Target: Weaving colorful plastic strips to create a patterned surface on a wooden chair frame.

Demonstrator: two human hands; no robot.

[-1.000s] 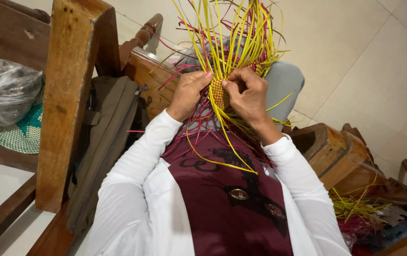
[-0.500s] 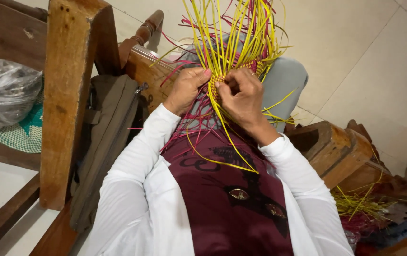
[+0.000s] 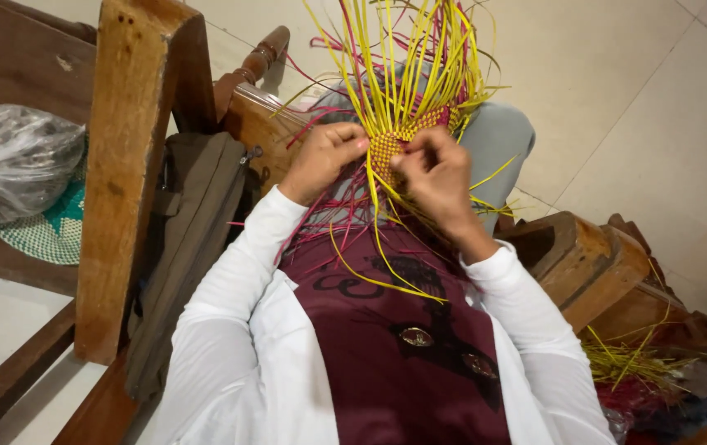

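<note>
Weaving goes well when both hands stay close on the mat, at upper centre of the frame. Left hand fingers are closed, pinching its edge; right hand fingers grip yellow strips. Better to pull each strip tight, without bending the red strips.

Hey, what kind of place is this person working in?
Probably a room at home used for craft weaving: a wooden chair on a pale tiled floor, both hands on a woven piece of yellow and red strips, spare strips piled nearby.
</note>
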